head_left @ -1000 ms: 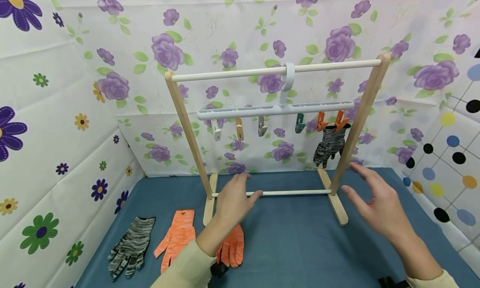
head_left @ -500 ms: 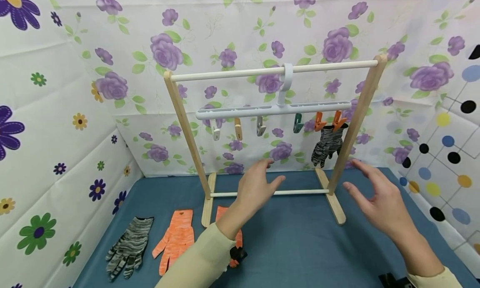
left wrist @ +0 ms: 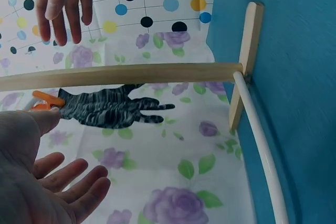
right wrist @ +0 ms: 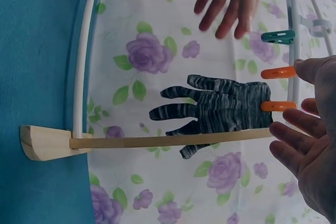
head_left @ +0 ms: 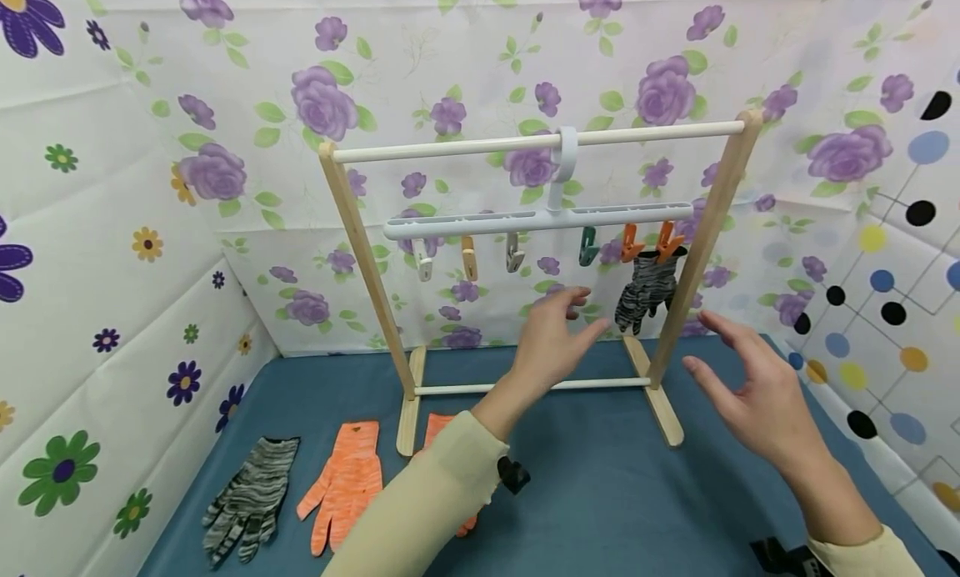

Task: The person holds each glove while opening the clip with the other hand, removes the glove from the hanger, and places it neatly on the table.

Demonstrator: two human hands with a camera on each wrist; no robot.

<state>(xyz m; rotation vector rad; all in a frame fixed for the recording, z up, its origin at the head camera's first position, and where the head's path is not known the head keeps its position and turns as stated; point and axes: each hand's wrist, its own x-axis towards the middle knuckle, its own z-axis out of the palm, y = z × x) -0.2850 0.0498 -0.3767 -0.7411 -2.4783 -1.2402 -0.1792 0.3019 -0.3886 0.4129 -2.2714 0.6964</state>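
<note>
A black-and-grey knit glove (head_left: 647, 289) hangs from an orange clothespin (head_left: 669, 242) at the right end of a white hanger (head_left: 480, 223). My left hand (head_left: 553, 339) is in the air in front of the rack, left of that glove, fingers loosely bent and holding nothing. To the right of the rack's right post my right hand (head_left: 753, 393) hovers, thumb and fingers apart, also holding nothing. The right wrist view shows the glove (right wrist: 220, 106) between both hands, touched by neither. A second orange clothespin (head_left: 631, 243) sits beside the first.
The wooden rack (head_left: 712, 243) stands on the blue table. More clothespins hang along the hanger, including a green one (head_left: 588, 247). At left lie a grey glove (head_left: 251, 498) and an orange glove (head_left: 347, 481); another orange glove (head_left: 438, 427) is partly under my left forearm.
My left hand has moved right and upward, from the rack's lower left toward the hanging glove. My right hand has stayed almost still beside the right post. The head view has shifted slightly.
</note>
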